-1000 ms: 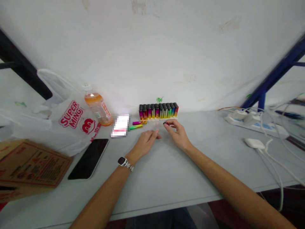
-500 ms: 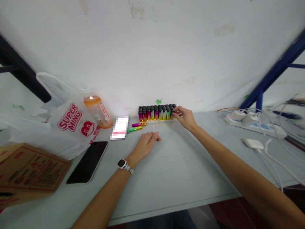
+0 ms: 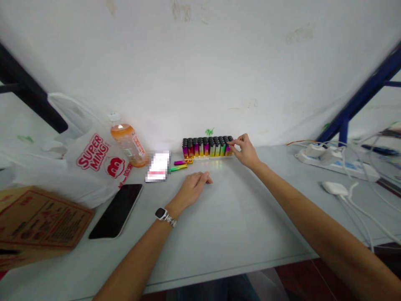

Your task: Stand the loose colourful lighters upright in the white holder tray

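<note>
Upright colourful lighters (image 3: 205, 148) with black tops stand in close rows in a pale tray (image 3: 203, 158) against the wall. At the right end of the rows is my right hand (image 3: 246, 151), its thumb and forefinger pinched at the corner lighter (image 3: 228, 149); the fingers partly hide it. My left hand (image 3: 191, 189) lies on the table in front of the tray, fingers loosely extended and holding nothing. Two loose lighters lie left of the tray: a purple and gold one (image 3: 182, 162) and a green and yellow one (image 3: 179, 168).
A blurred white phone-like rectangle (image 3: 158, 166), a dark phone (image 3: 116, 211), an orange drink bottle (image 3: 128, 142), a plastic bag (image 3: 75, 167) and a cardboard box (image 3: 46, 228) occupy the left. To the right are a power strip (image 3: 341, 163), a white charger (image 3: 334, 188) and cables.
My right hand has shifted slightly at the right end of the rows, its outer fingers lifting. A lighter now stands more upright there. My left hand remains in place.
</note>
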A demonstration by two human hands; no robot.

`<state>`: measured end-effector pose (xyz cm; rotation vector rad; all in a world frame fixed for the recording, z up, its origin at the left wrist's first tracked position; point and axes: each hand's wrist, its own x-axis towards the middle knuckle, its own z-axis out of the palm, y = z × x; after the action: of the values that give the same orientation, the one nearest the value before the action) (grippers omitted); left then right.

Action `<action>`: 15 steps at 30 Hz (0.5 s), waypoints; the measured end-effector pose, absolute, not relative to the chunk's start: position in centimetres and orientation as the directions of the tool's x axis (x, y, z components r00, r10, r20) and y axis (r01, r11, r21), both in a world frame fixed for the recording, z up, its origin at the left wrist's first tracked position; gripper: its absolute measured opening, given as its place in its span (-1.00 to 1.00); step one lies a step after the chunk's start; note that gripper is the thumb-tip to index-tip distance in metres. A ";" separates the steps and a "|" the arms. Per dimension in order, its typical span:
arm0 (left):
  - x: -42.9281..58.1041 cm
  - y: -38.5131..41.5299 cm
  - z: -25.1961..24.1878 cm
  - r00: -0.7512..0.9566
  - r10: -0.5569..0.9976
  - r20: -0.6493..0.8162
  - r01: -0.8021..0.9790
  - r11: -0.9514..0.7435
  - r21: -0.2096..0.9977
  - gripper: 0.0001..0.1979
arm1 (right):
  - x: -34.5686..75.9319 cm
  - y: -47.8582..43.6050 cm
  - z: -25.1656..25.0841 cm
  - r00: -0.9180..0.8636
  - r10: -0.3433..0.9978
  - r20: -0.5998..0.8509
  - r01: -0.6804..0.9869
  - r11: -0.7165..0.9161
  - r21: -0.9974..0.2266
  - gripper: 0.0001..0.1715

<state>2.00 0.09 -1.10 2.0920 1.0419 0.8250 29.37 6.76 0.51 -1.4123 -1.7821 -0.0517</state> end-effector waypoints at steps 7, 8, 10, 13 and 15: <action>2.1 0.0 -0.8 0.521 0.815 0.252 0.474 -0.522 0.709 -0.52 | 27.6 4.8 -0.6 -0.007 0.823 0.568 0.891 0.263 -0.370 -0.46; 2.1 0.0 -0.9 0.531 0.808 0.253 0.487 -0.536 0.690 -0.56 | 27.1 4.4 -0.8 0.004 0.821 0.571 0.893 0.254 -0.372 -0.41; 2.2 0.1 -1.0 0.547 0.796 0.257 0.517 -0.563 0.645 -0.64 | 25.8 3.7 -1.2 0.015 0.802 0.597 0.885 0.267 -0.382 -0.35; 1.7 0.3 -1.0 0.561 0.786 0.261 0.570 -0.595 0.566 -0.76 | 22.9 3.2 -1.5 -0.077 0.782 0.618 0.856 0.369 -0.361 -0.45; 1.0 0.5 -0.8 0.536 0.793 0.291 0.620 -0.603 0.502 -0.81 | 20.6 3.5 -1.2 -0.237 0.799 0.553 0.825 0.466 -0.320 -0.55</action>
<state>1.04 0.53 -0.79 2.4396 1.1666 0.7139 20.61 3.49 -1.23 -1.3446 -2.0467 -0.0509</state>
